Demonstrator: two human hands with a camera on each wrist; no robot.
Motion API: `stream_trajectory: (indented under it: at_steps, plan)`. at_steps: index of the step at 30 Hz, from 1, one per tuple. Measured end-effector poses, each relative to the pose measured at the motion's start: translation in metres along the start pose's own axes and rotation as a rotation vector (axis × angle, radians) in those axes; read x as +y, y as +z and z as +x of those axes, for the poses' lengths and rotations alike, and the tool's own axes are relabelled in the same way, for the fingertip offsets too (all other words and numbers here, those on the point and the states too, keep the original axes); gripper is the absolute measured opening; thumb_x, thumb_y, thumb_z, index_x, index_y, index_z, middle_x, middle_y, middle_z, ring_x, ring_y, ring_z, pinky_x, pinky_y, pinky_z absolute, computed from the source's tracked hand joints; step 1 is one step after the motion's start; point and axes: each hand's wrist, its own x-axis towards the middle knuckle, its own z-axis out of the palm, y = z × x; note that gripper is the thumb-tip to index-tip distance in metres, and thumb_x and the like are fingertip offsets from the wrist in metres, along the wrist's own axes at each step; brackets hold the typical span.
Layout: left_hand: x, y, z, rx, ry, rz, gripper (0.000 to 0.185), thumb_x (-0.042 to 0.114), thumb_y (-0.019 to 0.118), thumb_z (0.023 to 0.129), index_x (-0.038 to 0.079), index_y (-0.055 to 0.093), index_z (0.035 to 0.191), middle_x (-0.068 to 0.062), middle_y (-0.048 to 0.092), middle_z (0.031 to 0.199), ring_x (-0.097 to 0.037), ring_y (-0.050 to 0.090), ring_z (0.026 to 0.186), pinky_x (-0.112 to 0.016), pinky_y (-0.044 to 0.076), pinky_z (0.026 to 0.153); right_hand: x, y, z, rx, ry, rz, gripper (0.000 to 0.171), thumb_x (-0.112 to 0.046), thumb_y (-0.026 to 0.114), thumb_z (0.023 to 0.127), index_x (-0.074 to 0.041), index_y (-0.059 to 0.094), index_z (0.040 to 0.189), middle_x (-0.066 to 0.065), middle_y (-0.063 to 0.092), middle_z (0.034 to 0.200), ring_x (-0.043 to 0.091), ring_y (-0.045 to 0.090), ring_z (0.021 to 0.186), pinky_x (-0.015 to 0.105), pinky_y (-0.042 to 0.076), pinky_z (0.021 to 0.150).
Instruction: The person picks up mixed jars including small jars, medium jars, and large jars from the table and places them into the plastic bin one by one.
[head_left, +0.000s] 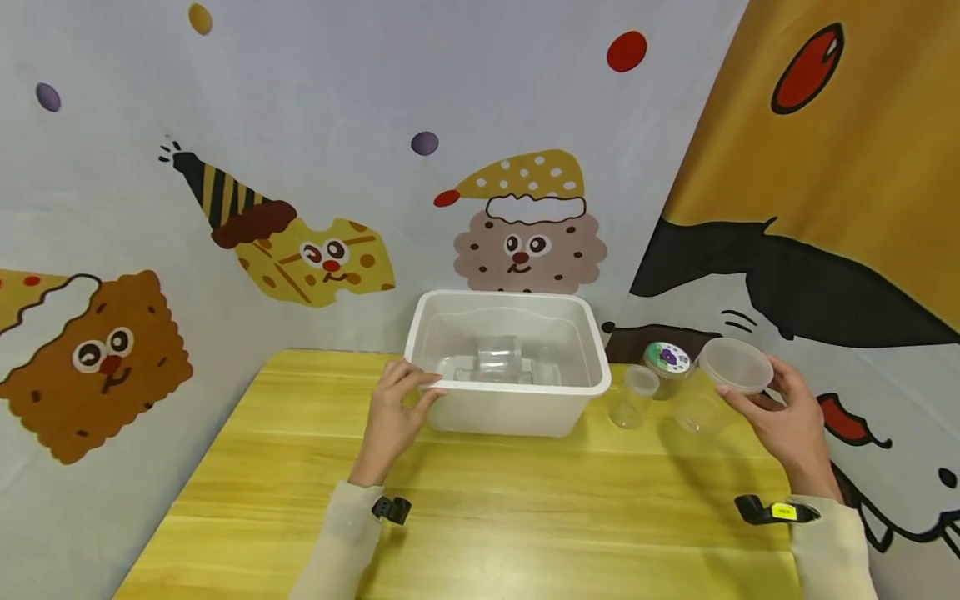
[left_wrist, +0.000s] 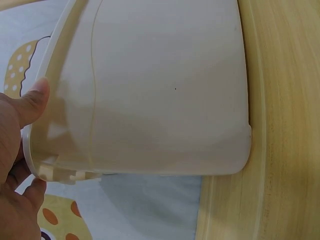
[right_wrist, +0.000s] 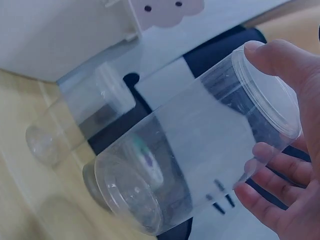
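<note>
So the right hand (head_left: 791, 417) had its thumb and fingers curled round the lidded end of a big clear jar (right_wrist: 190, 140), near a smaller clear jar (head_left: 630, 404) and a jar with a printed lid (head_left: 667, 358): purple art on it, any lettering too tiny to read. The left hand (head_left: 397, 412) pinched the rim of a white bin (head_left: 510, 410), which stood on a yellowish wood-grain table (head_left: 465, 500) by a cartoon-print backdrop (head_left: 322, 125).
</note>
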Motion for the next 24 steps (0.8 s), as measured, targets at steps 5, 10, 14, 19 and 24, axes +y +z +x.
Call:
stream_trajectory:
  at_steps: [5, 10, 14, 19, 24]
  plan:
    - [0.0, -0.002, 0.001, 0.0, 0.0, -0.002, 0.021, 0.011, 0.085, 0.081, 0.005, 0.079, 0.1, -0.004, 0.065, 0.091, -0.02, 0.054, 0.091, -0.024, 0.047, 0.08, -0.016, 0.0, -0.004, 0.025, -0.095, 0.048, 0.087, -0.042, 0.081, 0.088, -0.029, 0.034, 0.16, 0.021, 0.046, 0.156, -0.013, 0.047, 0.098, 0.003, 0.044, 0.072]
    - [0.0, -0.001, 0.0, -0.003, -0.008, -0.007, 0.02, 0.012, 0.085, 0.082, 0.007, 0.08, 0.101, -0.007, 0.066, 0.091, -0.02, 0.054, 0.091, -0.024, 0.047, 0.081, -0.027, -0.001, -0.007, 0.025, -0.177, 0.067, 0.086, -0.036, 0.082, 0.088, -0.03, 0.035, 0.16, 0.021, 0.047, 0.154, -0.014, 0.047, 0.099, 0.001, 0.043, 0.074]
    - [0.0, 0.0, 0.0, -0.005, -0.016, -0.016, 0.02, 0.012, 0.085, 0.082, 0.006, 0.08, 0.101, -0.008, 0.066, 0.091, -0.02, 0.054, 0.092, -0.024, 0.047, 0.081, -0.038, -0.002, -0.008, 0.025, -0.222, 0.064, 0.085, -0.035, 0.083, 0.088, -0.034, 0.036, 0.159, 0.015, 0.049, 0.153, -0.013, 0.045, 0.105, 0.001, 0.041, 0.077]
    - [-0.002, 0.0, -0.001, 0.002, -0.001, -0.013, 0.02, 0.011, 0.085, 0.082, 0.008, 0.08, 0.102, -0.007, 0.065, 0.091, -0.02, 0.054, 0.09, -0.024, 0.047, 0.079, -0.058, -0.002, -0.011, 0.043, -0.282, 0.082, 0.084, -0.033, 0.086, 0.085, -0.037, 0.04, 0.156, 0.008, 0.053, 0.148, -0.011, 0.046, 0.112, 0.0, 0.038, 0.084]
    - [-0.001, -0.001, -0.001, 0.006, 0.012, -0.013, 0.021, 0.01, 0.085, 0.081, 0.008, 0.08, 0.101, -0.006, 0.065, 0.09, -0.02, 0.054, 0.089, -0.025, 0.047, 0.079, -0.075, -0.003, -0.014, 0.048, -0.309, 0.066, 0.084, -0.035, 0.086, 0.084, -0.039, 0.042, 0.155, 0.005, 0.054, 0.145, -0.009, 0.047, 0.11, 0.003, 0.038, 0.084]
